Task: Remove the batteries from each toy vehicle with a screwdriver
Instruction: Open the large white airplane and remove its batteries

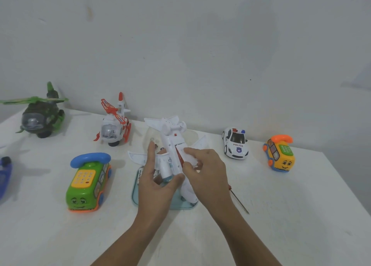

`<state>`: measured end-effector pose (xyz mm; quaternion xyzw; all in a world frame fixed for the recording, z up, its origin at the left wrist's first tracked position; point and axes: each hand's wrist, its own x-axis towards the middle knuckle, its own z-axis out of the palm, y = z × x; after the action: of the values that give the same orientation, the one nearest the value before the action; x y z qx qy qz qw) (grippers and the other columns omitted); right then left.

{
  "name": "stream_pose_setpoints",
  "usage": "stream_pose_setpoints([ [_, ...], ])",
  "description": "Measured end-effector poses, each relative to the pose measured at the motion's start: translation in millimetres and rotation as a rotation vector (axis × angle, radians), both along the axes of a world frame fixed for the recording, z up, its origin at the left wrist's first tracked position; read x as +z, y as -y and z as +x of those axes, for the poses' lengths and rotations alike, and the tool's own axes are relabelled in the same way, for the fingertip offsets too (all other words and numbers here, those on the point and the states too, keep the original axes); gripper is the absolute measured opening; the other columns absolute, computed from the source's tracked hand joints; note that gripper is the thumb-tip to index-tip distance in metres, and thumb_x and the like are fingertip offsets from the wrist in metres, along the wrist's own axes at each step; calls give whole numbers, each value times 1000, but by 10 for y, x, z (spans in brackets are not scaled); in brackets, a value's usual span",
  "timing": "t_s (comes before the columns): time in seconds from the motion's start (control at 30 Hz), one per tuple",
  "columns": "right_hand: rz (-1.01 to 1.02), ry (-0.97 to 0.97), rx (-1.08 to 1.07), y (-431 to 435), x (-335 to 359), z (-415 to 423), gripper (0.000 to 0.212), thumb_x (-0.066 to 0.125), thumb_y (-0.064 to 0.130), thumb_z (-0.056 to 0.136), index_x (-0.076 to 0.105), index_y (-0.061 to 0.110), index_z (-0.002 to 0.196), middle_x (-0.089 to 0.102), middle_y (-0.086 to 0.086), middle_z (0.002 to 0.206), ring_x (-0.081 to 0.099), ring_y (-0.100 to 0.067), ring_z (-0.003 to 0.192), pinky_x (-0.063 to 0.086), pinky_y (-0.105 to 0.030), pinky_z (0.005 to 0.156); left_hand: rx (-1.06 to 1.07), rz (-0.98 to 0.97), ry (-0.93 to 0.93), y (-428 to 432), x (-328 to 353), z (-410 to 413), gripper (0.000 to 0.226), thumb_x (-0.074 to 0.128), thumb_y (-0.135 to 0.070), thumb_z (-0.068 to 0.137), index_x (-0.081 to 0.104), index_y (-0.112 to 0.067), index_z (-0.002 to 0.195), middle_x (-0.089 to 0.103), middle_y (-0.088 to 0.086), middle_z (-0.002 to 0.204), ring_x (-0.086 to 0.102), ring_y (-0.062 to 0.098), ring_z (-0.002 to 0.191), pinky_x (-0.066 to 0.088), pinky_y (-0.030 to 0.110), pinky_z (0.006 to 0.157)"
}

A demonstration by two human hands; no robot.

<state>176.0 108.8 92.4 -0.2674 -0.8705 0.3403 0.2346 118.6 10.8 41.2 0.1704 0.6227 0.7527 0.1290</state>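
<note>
Now, at centre frame, my left hand (154,187) grips the upturned plane (170,133) while my right hand (204,169) pinches its battery cover (188,155); next, probably, lifting it clear.

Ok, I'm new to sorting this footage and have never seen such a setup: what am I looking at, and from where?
There is no machine, only a person's two bare hands, filmed by a camera worn on the head, looking down. The left hand grips a white toy plane, belly up, above a blue tray holding batteries. The right hand pinches a white cover at the plane's belly. A screwdriver lies on the table nearby. More toys stand around, such as a police car.
</note>
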Motion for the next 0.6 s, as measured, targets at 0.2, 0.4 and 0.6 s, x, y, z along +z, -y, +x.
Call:
stream_pose_setpoints([
  [0.2,34,-56,6,24,-44,-28,37,62,15,90,65,22,126,53,3,110,54,-11,101,35,3,76,10,67,48,15,16,-23,75,56,3,95,35,-54,138,60,-12,137,67,10,111,58,28,87],
  [0.4,61,-85,16,33,-69,-41,37,63,15,90,64,21,127,53,5,108,54,-11,100,35,2,79,11,77,52,2,75,-24,68,52,2,97,35,-50,138,66,-41,102,70,-4,89,58,18,73],
  [0.6,67,-74,60,1,-74,-54,38,62,14,92,61,20,130,47,5,108,50,-12,108,31,3,82,-7,82,40,4,93,-39,69,51,4,97,32,-43,145,66,-42,100,69,-6,88,59,22,78],
])
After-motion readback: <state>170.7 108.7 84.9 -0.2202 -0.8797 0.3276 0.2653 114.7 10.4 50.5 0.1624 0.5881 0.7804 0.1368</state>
